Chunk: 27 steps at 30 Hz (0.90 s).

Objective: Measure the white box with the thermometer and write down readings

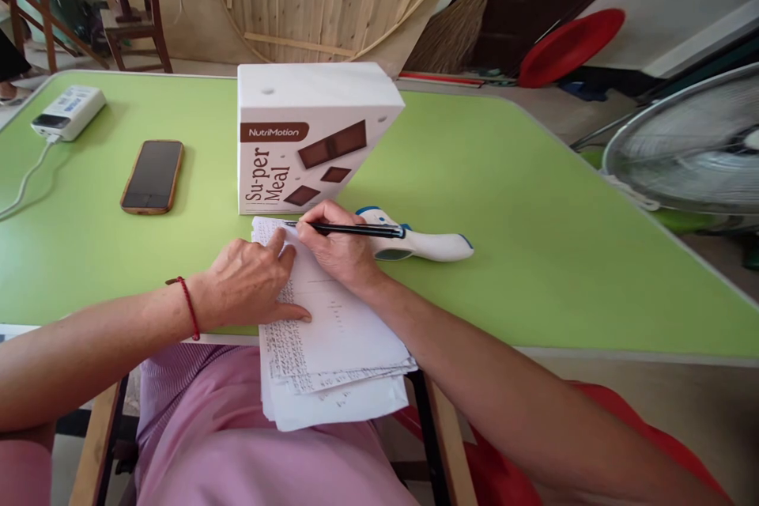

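A stack of handwritten papers [356,344] lies at the table's front edge, its lower end hanging over toward my lap. My right hand [341,247] grips a black pen [356,230], its tip at the top of the uppermost sheet. Lying on the left side of the sheets, my left hand [254,281] has its fingers and thumb apart, the index finger close to the pen tip. Just beyond the papers stands a white "NutriMotion Su-per Meal" box [314,115]. A white and blue handheld device [439,246] lies beside my right hand, partly hidden by it.
On the green table [504,213], a phone [152,176] lies to the left, with a white power bank [69,112] and its cable [27,178] farther left. A fan [693,142] stands off the right edge. Behind are a chair [134,32] and a red basin [570,47].
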### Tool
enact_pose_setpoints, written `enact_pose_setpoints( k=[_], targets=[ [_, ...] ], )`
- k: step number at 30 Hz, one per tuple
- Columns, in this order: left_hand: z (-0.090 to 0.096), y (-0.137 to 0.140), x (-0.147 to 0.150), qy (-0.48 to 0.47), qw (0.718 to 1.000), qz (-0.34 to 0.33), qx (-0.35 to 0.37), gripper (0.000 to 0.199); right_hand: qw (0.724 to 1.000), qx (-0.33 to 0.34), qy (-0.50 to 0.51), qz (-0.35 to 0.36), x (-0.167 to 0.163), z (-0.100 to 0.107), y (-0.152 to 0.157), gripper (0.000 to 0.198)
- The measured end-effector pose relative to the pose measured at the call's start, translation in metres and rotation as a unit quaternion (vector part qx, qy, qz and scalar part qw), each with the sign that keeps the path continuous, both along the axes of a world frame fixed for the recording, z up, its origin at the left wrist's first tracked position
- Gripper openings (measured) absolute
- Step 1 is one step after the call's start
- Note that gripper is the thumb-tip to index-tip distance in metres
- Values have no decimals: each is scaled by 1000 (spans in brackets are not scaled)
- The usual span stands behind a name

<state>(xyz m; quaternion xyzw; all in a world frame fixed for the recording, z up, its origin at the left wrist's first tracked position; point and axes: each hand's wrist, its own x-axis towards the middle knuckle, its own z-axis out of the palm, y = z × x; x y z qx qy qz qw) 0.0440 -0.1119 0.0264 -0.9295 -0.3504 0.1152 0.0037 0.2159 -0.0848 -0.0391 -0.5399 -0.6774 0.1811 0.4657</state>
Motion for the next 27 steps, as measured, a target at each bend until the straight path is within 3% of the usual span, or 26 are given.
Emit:
enact_pose_setpoints(
  k=[27],
  targets=[
    [0, -1, 1, 11, 1000, -9, 16, 78, 1000, -7, 11, 5, 1, 0, 0, 15]
  ],
)
